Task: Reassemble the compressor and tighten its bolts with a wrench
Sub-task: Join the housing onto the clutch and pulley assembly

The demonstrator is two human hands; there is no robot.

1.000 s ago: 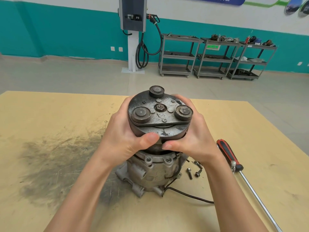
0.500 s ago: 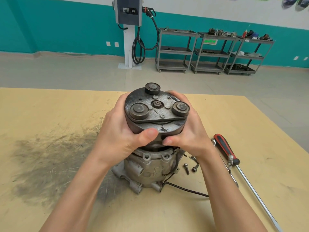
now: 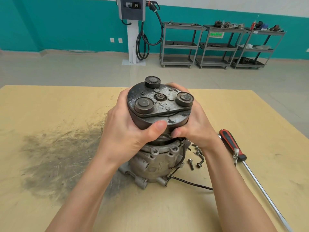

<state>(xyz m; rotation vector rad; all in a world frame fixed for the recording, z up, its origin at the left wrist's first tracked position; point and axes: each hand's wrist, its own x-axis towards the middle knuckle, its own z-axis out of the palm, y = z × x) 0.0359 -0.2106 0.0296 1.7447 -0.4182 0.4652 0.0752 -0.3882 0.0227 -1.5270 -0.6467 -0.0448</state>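
Note:
The grey compressor body (image 3: 155, 166) stands upright on the yellow table (image 3: 50, 104). On top sits its dark clutch pulley (image 3: 159, 106), tilted slightly to the left. My left hand (image 3: 127, 131) grips the pulley's left side, thumb across the front rim. My right hand (image 3: 194, 124) grips the right side, thumb near the grooved belt section. Several loose bolts (image 3: 194, 158) lie on the table just right of the body. A wrench with a red and black handle (image 3: 232, 146) and a long metal shaft lies farther right.
A black wire (image 3: 190, 183) runs from the compressor base to the right. A dark grease smear (image 3: 63, 153) covers the table's left part. Beyond the table are grey shelf carts (image 3: 214, 46) and a charging post (image 3: 133, 30) against the teal wall.
Both hands kept their grip while the pulley tipped a little to the left on the body. The camera view shifted slightly.

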